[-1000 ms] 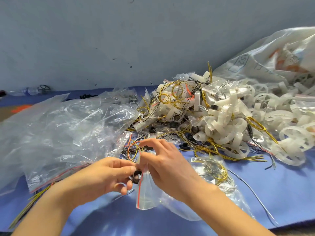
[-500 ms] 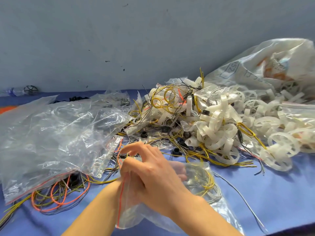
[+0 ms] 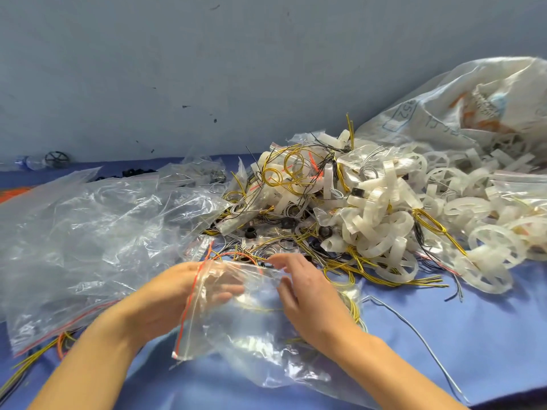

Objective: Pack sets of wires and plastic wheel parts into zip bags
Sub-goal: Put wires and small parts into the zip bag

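Filling step, it seems: zip bag (image 3: 236,329) lies near on the worktop (image 3: 444,335). Left hand (image 3: 168,291) at its mouth, grip unclear; right hand (image 3: 305,300) released. Next probably needs wires (image 3: 358,261).

L hand (image 3: 174,294) & R hand (image 3: 307,306) bare; L forearm (image 3: 97,359) & R forearm (image 3: 393,368) bare too, right to frame edge; slim fingers (image 3: 291,261).

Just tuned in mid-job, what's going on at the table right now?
A person is working a small zip bag on the blue table. The left hand is at its red-striped mouth, fingers showing through the plastic; the right hand rests open on the bag. Behind it, wires and white wheel parts lie piled.
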`<state>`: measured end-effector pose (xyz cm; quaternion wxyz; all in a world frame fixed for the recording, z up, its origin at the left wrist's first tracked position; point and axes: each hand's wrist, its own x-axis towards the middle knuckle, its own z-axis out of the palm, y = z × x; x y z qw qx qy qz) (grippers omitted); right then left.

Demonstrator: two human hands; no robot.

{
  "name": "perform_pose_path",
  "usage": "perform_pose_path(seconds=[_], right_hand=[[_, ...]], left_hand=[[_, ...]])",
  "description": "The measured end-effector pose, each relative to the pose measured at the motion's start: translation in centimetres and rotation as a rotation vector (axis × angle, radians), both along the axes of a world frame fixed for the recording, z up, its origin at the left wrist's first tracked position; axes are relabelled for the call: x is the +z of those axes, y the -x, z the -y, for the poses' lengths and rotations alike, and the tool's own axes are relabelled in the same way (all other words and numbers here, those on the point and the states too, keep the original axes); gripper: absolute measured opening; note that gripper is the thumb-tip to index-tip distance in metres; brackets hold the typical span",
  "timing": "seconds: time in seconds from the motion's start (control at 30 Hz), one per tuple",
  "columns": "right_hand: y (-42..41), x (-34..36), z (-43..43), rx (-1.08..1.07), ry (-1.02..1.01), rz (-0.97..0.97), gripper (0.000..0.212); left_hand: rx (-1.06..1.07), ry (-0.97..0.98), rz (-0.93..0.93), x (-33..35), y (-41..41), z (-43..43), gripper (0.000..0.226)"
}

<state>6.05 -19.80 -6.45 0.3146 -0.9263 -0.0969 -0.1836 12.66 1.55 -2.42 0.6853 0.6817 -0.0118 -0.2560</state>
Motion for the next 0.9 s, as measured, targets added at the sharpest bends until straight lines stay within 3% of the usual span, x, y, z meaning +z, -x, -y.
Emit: perform_pose_path(seconds=[0.2, 0.4, 0.9], right_hand=[[0.3, -1.6, 1.8, 0.027, 0.303, -0.085, 0.039], [0.4, -1.0, 3.7, 0.116, 0.409, -0.127, 0.042], [0.4, 0.5, 3.8, 0.125, 0.323, -0.066, 0.031]], left_hand=[[0.425, 0.211, 0.057, 0.0, -2.1, -1.1, 0.02], [0.376, 0.061, 0.211, -0.5, -2.4, 0.6, 0.02], [0.237, -0.295, 0.544, -2.1, -4.1, 3.8, 0.024]])
